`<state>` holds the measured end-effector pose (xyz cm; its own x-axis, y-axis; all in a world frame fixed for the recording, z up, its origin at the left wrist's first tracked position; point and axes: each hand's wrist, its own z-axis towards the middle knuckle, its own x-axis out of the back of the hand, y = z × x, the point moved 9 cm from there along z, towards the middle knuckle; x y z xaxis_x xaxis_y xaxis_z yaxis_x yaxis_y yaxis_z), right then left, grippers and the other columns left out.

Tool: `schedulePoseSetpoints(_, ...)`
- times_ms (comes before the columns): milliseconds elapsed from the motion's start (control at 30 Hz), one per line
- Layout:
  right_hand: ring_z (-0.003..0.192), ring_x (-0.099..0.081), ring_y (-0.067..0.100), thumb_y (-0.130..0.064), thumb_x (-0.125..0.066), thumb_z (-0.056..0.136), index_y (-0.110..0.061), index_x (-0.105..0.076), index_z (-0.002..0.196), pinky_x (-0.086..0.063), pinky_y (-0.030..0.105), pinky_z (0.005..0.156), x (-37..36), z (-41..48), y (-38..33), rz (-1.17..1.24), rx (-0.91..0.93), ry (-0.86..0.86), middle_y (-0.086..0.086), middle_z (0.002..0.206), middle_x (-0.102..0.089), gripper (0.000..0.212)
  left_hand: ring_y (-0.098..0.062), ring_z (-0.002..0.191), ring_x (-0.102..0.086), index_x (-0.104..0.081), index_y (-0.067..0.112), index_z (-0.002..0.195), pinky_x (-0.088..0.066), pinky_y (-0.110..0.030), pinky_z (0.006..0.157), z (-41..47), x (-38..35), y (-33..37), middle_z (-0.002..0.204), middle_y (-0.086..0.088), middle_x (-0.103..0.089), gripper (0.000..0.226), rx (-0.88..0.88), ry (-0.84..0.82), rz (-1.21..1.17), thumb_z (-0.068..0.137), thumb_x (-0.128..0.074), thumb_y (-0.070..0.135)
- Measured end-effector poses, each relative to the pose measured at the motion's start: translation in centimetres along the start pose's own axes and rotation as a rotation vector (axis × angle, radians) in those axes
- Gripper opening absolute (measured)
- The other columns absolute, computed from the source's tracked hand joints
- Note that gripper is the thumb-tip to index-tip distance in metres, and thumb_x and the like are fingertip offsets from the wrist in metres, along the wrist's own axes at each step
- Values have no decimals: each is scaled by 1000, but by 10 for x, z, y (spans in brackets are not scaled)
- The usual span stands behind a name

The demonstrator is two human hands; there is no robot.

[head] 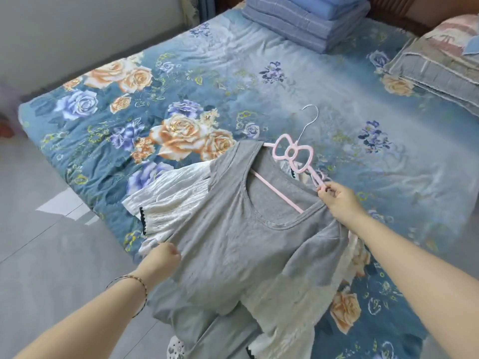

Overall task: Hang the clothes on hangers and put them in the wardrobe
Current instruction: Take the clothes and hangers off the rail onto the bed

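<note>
My right hand [337, 198] pinches 1 end of the pink bow hanger [293, 154], which pokes out of the neckline of the grey T-shirt [233, 242] lying on the bed [233, 86]. The hanger's long axis runs from that hand up-left to its other end, inside the far shoulder. The unfilled shoulder lies just below my right hand. My left hand [163, 257] grips the shirt's left edge, fingers curled.
</note>
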<state>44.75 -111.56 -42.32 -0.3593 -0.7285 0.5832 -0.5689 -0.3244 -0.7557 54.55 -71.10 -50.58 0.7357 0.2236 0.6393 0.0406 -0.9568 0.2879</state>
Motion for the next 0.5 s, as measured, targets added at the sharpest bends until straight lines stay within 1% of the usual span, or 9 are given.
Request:
schedulePoseSetpoints(33, 51, -43, 2, -5, -53, 93, -9, -60, 86, -28, 17, 53, -8, 13, 24, -44, -33, 16, 1, 62, -46, 11, -21, 73, -52, -56, 11, 68, -36, -23, 56, 8, -9, 5, 70, -4, -55, 16, -8, -7, -6, 83, -51, 8)
schedulePoseSetpoints(67, 55, -43, 7, -6, -52, 93, -3, -61, 89, -27, 20, 53, -15, 24, 46, -86, -59, 26, 1, 61, -44, 11, -21, 71, -53, -56, 11, 69, -36, -23, 58, 14, -17, 11, 71, -4, -57, 16, -11, -10, -8, 84, -51, 10)
schedulePoseSetpoints(133, 68, -45, 21, -10, -50, 94, 1, -62, 98, -30, 26, 56, -27, 40, 80, -167, -101, 51, 8, 69, -50, 17, -20, 69, -52, -54, 12, 69, -37, -24, 60, 28, -33, 22, 72, -5, -57, 17, -20, -25, -5, 85, -49, 11)
schedulePoseSetpoints(167, 72, -46, 22, -13, -48, 95, 0, -61, 101, -30, 30, 60, -30, 46, 92, -197, -118, 64, 10, 76, -52, 19, -19, 67, -51, -53, 12, 69, -37, -24, 61, 33, -38, 30, 71, -4, -56, 18, -25, -27, -8, 86, -48, 10)
schedulePoseSetpoints(267, 80, -52, 30, -20, -43, 98, -2, -59, 107, -32, 32, 65, -30, 61, 114, -259, -187, 122, 17, 88, -58, 25, -19, 64, -49, -54, 12, 72, -38, -26, 59, 50, -48, 47, 71, -3, -56, 18, -31, -43, -10, 86, -43, 8)
schedulePoseSetpoints(333, 96, -55, 37, -19, -42, 98, -8, -58, 114, -40, 37, 75, -18, 68, 121, -377, -252, 216, 19, 105, -62, 25, -19, 66, -51, -58, 10, 79, -40, -28, 60, 58, -48, 55, 74, -4, -58, 17, -41, -38, -16, 86, -43, 9)
schedulePoseSetpoints(400, 117, -47, 38, -14, -45, 95, -14, -49, 129, -39, 41, 93, -5, 70, 125, -464, -366, 296, 20, 129, -51, 35, -19, 68, -54, -61, 10, 84, -42, -28, 61, 60, -43, 61, 78, -4, -61, 18, -56, -29, -25, 87, -43, 10)
schedulePoseSetpoints(433, 126, -39, 37, -11, -48, 92, -13, -42, 135, -35, 43, 100, -5, 68, 128, -484, -442, 288, 20, 138, -41, 44, -19, 69, -54, -61, 11, 84, -43, -28, 61, 60, -41, 62, 79, -3, -61, 17, -58, -29, -32, 88, -44, 11)
schedulePoseSetpoints(500, 132, -30, 36, -5, -53, 87, -7, -35, 138, -31, 43, 105, -18, 63, 120, -521, -510, 198, 20, 145, -29, 54, -18, 69, -54, -61, 12, 83, -42, -25, 61, 57, -33, 63, 79, -2, -61, 16, -59, -29, -45, 88, -45, 12)
